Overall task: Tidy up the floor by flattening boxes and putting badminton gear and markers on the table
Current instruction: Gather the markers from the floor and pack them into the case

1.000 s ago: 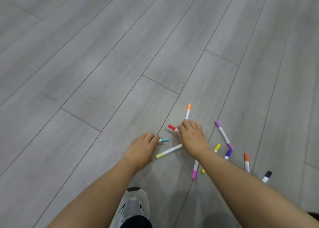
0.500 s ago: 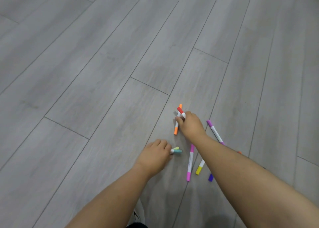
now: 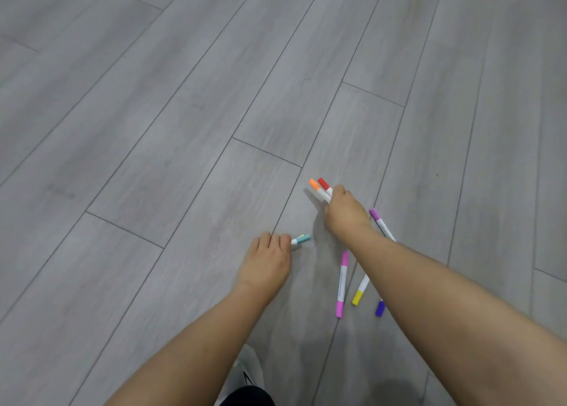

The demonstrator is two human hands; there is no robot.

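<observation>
My right hand (image 3: pixel 345 213) is closed around two markers, the orange-capped marker (image 3: pixel 315 187) and the red-capped marker (image 3: pixel 324 185), whose caps stick out past my knuckles just above the floor (image 3: pixel 153 129). My left hand (image 3: pixel 267 259) is curled shut as well, and a teal-capped marker (image 3: pixel 302 239) pokes out from its fingers; there may be a second, paler cap tucked against it, but I cannot tell for sure.

Near my right forearm more markers lie loose on the boards: a purple-capped marker (image 3: pixel 380 223) running partly under my wrist, a pink marker (image 3: pixel 341 284) lying nearly straight towards me, a yellow-capped marker (image 3: pixel 359 292) just beside it, and a blue cap (image 3: pixel 380 308) showing at the edge of my arm, its barrel hidden. My shoe (image 3: pixel 250 372) is at the bottom of the view.

I judge that I am in the marker-gathering step. Neither counter, boxes nor badminton gear are in view. The next move calls for adding a loose marker, likely the purple or pink one, to a hand that is already full, so I need to pinch it with free fingertips without loosening my hold on the ones I have.
</observation>
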